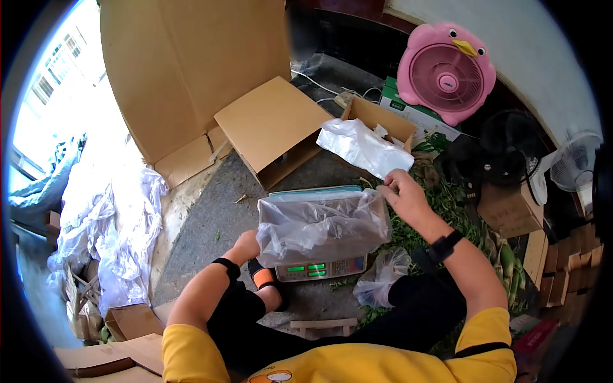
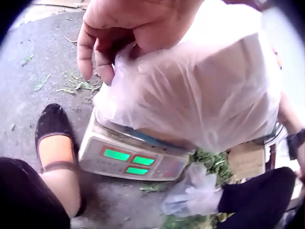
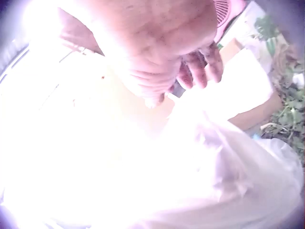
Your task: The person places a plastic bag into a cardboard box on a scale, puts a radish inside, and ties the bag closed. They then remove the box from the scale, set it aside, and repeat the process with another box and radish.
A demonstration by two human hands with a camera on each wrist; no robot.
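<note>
A clear plastic bag (image 1: 313, 223) is draped over and into an open box (image 1: 386, 220), which sits on a digital scale (image 1: 322, 269) with green-lit displays. At the box's left end my left hand (image 1: 246, 246) grips the bag's edge; the left wrist view shows the bunched film (image 2: 125, 59) under its curled fingers. My right hand (image 1: 407, 199) is at the far right corner, fingers bent downward, with its fingertips right at the bag's rim. Glare washes out much of the right wrist view, so I cannot tell whether those fingers pinch the film.
Beyond the scale lie a white plastic bag (image 1: 367, 147) and a cardboard box (image 1: 278, 127). Leafy greens (image 1: 440, 204) spread along the right, near a pink fan (image 1: 447, 76). Another clear bag (image 1: 383, 277) lies by my leg. Crumpled plastic sheeting (image 1: 121, 223) is at the left.
</note>
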